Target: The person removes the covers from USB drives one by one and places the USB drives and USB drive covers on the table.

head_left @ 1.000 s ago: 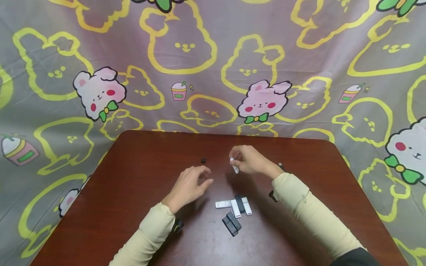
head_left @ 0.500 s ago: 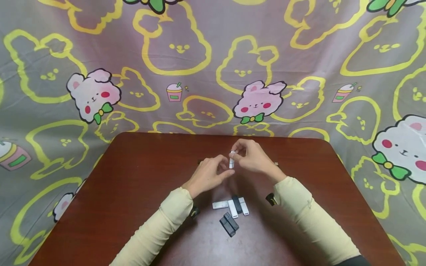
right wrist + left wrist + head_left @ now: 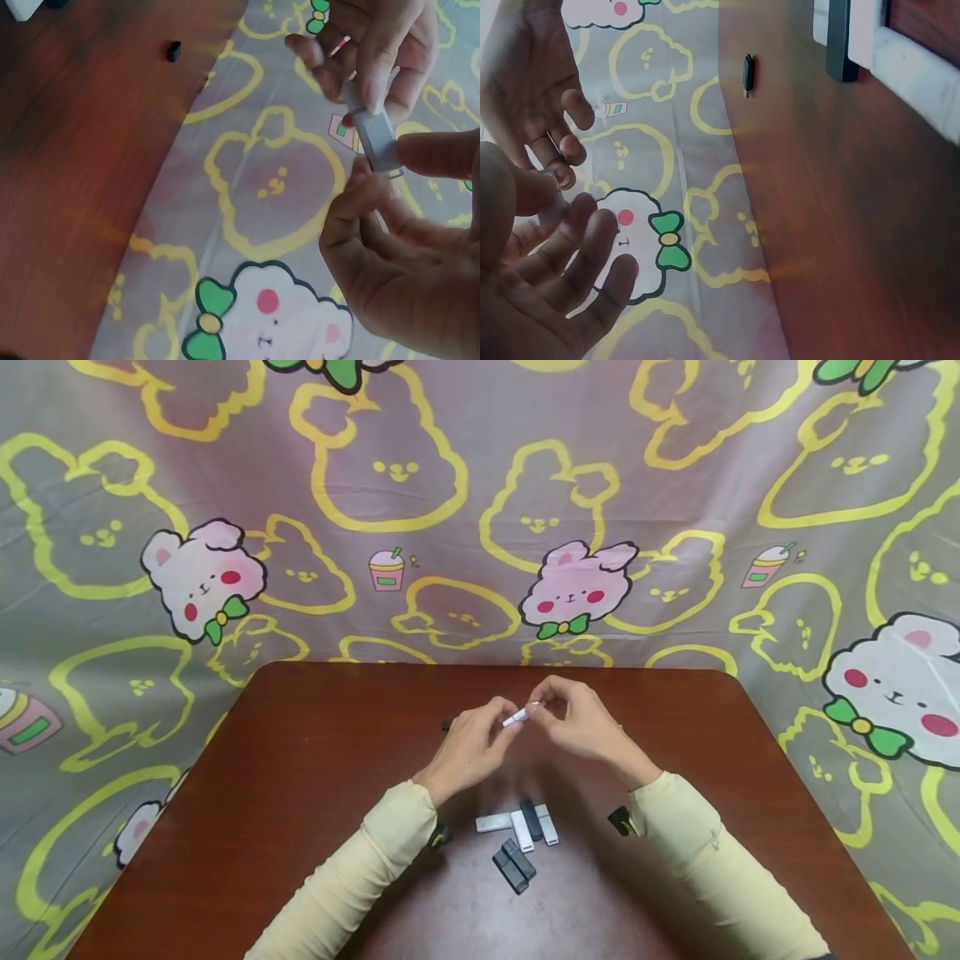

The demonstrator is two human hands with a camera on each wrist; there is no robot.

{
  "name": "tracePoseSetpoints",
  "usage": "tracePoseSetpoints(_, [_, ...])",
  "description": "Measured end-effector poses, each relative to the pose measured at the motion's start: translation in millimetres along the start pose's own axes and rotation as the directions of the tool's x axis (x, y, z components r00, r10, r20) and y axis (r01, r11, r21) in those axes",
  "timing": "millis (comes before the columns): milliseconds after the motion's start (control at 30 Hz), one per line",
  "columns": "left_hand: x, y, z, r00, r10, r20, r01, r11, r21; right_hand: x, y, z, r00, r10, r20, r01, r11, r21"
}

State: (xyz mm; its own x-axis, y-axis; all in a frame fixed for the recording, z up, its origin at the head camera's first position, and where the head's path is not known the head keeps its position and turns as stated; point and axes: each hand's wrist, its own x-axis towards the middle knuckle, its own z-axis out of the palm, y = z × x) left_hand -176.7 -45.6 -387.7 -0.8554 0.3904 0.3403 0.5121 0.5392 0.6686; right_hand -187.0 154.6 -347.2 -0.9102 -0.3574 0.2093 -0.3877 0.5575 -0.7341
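In the head view a small white USB flash drive (image 3: 515,718) is held in the air between both hands above the far part of the table. My left hand (image 3: 468,750) pinches its lower left end, and my right hand (image 3: 581,722) pinches the upper right end. From the right wrist, the flash drive (image 3: 375,135) shows as a flat pale stick, with the left thumb lying on it and the right thumb against its near end. A bit of metal shows at that end. Fingers hide much of the drive in the left wrist view.
Several white and dark sticks lie grouped on the brown table (image 3: 337,760), among them a white stick (image 3: 492,822) and a grey stick (image 3: 512,864). A black USB drive (image 3: 748,73) and a small black cap (image 3: 174,51) lie apart. Patterned cloth hangs behind.
My left hand has moved right and away from me to meet the right hand and now grips the flash drive too. The drive has turned from steep to slanted.
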Motion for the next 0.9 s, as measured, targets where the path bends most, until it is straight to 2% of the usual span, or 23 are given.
tracePoseSetpoints(133, [-1.1,4.7,-1.7,0.999,0.048,0.007,-0.048,0.998,0.035,-11.0,0.6,-2.7,0.994,-0.072,0.079,0.079,0.994,-0.080])
tracePoseSetpoints(233, [-2.6,9.3,-3.3,0.996,0.089,0.029,-0.090,0.993,0.073,-20.1,-0.2,-3.0,0.978,-0.145,0.152,0.168,0.973,-0.157])
tracePoseSetpoints(333, [-5.6,14.2,-5.5,0.989,0.123,0.080,-0.132,0.982,0.131,-28.0,-2.3,-2.0,0.955,-0.217,0.201,0.267,0.924,-0.274])
tracePoseSetpoints(400, [-7.9,17.2,-6.8,0.981,0.151,0.118,-0.171,0.968,0.182,-32.6,-4.2,-1.4,0.948,-0.234,0.217,0.299,0.889,-0.348])
tracePoseSetpoints(533, [-12.8,20.8,-9.0,0.960,0.199,0.198,-0.242,0.944,0.225,-40.6,-7.4,-0.1,0.951,-0.194,0.242,0.287,0.846,-0.450])
tracePoseSetpoints(633, [-17.3,22.4,-10.3,0.943,0.208,0.260,-0.263,0.943,0.202,-46.1,-8.7,1.4,0.944,-0.192,0.268,0.304,0.820,-0.485])
tracePoseSetpoints(767, [-23.4,25.6,-10.7,0.922,0.191,0.335,-0.257,0.953,0.163,-53.7,-8.2,4.6,0.928,-0.237,0.288,0.357,0.791,-0.497])
tracePoseSetpoints(900, [-26.3,27.0,-11.1,0.910,0.201,0.363,-0.268,0.952,0.145,-58.7,-6.2,7.1,0.915,-0.285,0.287,0.392,0.798,-0.458])
